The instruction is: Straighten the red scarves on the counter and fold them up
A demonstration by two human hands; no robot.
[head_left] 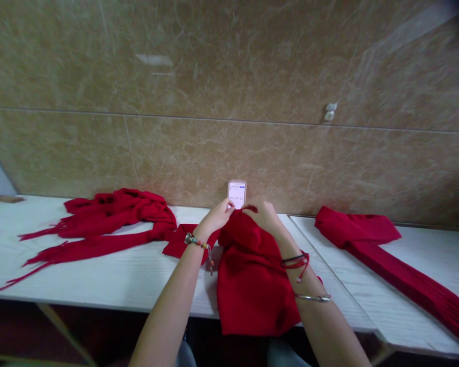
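Note:
A red scarf (252, 285) lies across the white table in front of me, and its near part hangs over the front edge. My left hand (217, 216) pinches its upper edge near the wall, thumb and fingers closed. Beside it, my right hand (263, 217) grips the same edge a short way to the right. Under and left of my left wrist is a flat folded piece of red cloth (178, 239); whether it joins the scarf I cannot tell. Just beyond my hands a phone (237, 192) leans on the wall with its screen lit.
On the left lies a crumpled red scarf with fringed ends (118, 214). A folded red scarf (367, 229) stretches toward the right front. Behind the white table (99, 285) rises a brown tiled wall (229, 92), with a small white fixture (330, 111). A seam divides the tabletop right of centre.

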